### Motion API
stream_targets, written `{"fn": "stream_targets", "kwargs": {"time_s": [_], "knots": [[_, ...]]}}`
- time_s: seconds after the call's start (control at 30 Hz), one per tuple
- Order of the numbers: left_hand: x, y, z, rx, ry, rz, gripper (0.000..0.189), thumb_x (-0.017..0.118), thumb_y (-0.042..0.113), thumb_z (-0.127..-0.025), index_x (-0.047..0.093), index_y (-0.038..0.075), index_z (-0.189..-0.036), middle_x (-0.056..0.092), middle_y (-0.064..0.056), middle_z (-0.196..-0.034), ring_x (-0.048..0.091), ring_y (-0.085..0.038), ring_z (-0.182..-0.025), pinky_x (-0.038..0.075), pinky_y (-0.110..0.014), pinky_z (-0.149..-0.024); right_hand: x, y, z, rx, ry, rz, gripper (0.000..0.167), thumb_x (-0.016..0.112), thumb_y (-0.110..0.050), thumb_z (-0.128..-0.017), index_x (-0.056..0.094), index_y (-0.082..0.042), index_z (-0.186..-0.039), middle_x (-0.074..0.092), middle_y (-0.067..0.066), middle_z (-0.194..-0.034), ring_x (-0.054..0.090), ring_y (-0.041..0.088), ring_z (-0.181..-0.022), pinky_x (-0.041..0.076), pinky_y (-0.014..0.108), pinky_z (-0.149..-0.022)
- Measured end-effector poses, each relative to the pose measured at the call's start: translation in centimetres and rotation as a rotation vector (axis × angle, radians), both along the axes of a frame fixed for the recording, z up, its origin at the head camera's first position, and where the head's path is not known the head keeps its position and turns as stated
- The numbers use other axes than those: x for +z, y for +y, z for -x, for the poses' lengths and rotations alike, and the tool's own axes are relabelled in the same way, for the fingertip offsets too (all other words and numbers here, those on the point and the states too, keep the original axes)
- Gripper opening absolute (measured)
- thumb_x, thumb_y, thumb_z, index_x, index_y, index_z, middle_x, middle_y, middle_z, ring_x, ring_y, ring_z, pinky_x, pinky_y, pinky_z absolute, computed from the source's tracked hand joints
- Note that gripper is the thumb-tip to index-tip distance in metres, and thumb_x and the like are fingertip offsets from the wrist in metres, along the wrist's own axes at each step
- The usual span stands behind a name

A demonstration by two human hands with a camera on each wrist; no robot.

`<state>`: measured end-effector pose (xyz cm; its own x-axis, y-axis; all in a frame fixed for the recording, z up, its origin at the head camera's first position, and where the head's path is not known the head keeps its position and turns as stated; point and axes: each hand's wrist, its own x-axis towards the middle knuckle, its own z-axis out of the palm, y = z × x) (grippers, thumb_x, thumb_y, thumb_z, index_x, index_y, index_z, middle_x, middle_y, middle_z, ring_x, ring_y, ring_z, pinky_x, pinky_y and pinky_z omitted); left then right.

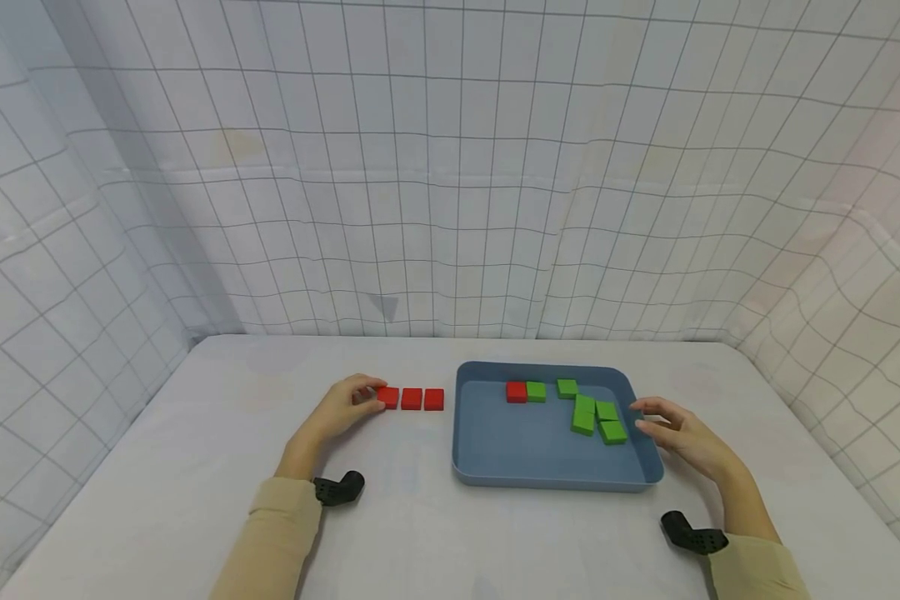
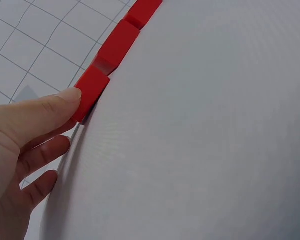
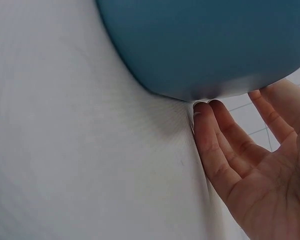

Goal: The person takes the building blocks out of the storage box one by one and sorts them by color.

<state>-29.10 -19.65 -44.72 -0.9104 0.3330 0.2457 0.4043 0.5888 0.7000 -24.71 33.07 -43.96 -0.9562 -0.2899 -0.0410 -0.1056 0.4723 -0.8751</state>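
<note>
My left hand (image 1: pixel 342 407) pinches the leftmost of three red blocks (image 1: pixel 389 398) lined up on the table, left of a blue tray (image 1: pixel 510 467). In the left wrist view, the thumb lies against that red block (image 2: pixel 93 86) and the other fingers are partly hidden. At the tray's right rim is my right hand (image 1: pixel 686 440), its fingers relaxed and holding nothing. The right wrist view has its fingertips close against the tray's outer wall (image 3: pixel 205 50); whether they touch cannot be told.
Inside the tray, one red block (image 1: pixel 516 392) sits beside a green block (image 1: pixel 536 392). Several more green blocks (image 1: pixel 582 422) lie toward its right side. A white table (image 1: pixel 390 533) bears everything, and grid-patterned white curtains (image 1: pixel 450 208) stand behind and at both sides.
</note>
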Motion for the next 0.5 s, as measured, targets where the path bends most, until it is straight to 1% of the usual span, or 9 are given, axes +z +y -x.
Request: {"fn": "stream_targets", "kwargs": {"time_s": [0.17,0.5], "knots": [[-0.03,0.11,-0.02,0.005,-0.007,0.011,0.035,0.067,0.013,-0.083,0.060,-0.002,-0.114,0.059,-0.015,-0.108,0.052,-0.027,-0.093,0.043,-0.039,-0.078,-0.03,0.04,0.03,0.003,-0.003,0.005,0.046,0.053,-0.026,-0.093,0.041,-0.002,-0.131,0.036,0.021,-0.134,0.037,0.044,-0.122,0.035,0.057,-0.094],[0.09,0.25,-0.15,-0.007,-0.012,0.017,0.035,0.066,0.013,-0.083,0.060,-0.003,-0.114,0.059,-0.014,-0.108,0.051,-0.027,-0.094,0.042,-0.038,-0.079,-0.09,0.13,0.08,0.004,-0.003,0.011,0.046,0.053,-0.025,-0.093,0.041,-0.002,-0.130,0.037,0.020,-0.134,0.038,0.043,-0.121,0.036,0.056,-0.094]]}}
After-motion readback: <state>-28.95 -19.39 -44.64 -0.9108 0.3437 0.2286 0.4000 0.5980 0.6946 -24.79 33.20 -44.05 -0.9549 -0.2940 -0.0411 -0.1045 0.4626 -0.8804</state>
